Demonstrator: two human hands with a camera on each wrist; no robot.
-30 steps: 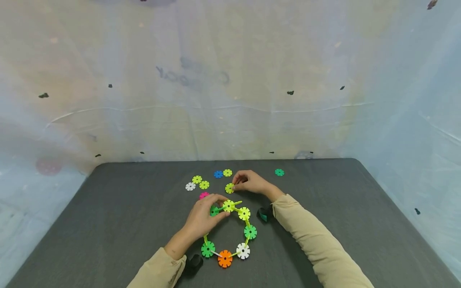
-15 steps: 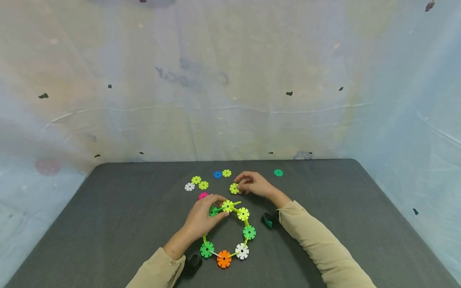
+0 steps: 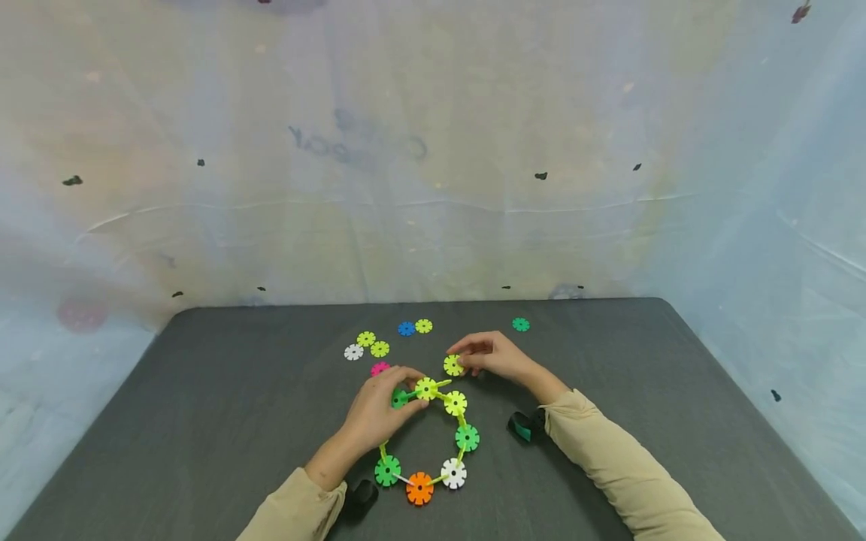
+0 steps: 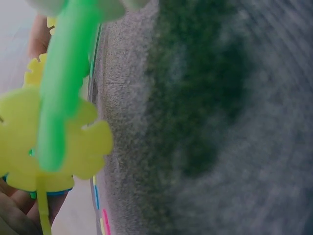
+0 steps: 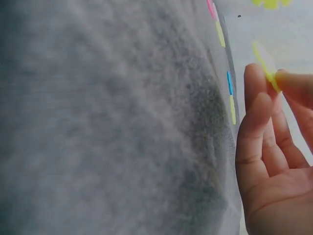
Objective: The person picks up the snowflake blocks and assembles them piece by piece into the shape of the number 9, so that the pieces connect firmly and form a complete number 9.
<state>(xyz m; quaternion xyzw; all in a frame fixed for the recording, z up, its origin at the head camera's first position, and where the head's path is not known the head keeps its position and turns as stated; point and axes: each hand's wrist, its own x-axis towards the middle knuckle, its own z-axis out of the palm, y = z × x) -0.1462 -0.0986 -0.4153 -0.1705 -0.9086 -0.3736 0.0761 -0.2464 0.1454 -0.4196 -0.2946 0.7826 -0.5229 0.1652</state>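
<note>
A ring of interlocked notched discs (image 3: 467, 437) is set on the dark grey table (image 3: 257, 406), with its far left edge pinched between the thumb and fingers of the left hand (image 3: 375, 409). A single yellow notched disc (image 3: 453, 366) is held by its edge near the ring's far side, between the thumb and fingertips of the right hand (image 3: 497, 359); the gap between them is closed to the disc's thickness. Part of the ring's left side is covered by the left hand, and the pink disc (image 3: 380, 368) behind it is partly hidden. Farther off, a white disc (image 3: 353, 352) is seen beside two yellow discs (image 3: 366, 339), while a blue disc (image 3: 406, 328) is placed next to another yellow disc (image 3: 423, 326). A loose green disc (image 3: 521, 324) is left well apart, beyond the right hand. The table is backed by pale, dark-spotted sheeting (image 3: 419, 240).
</note>
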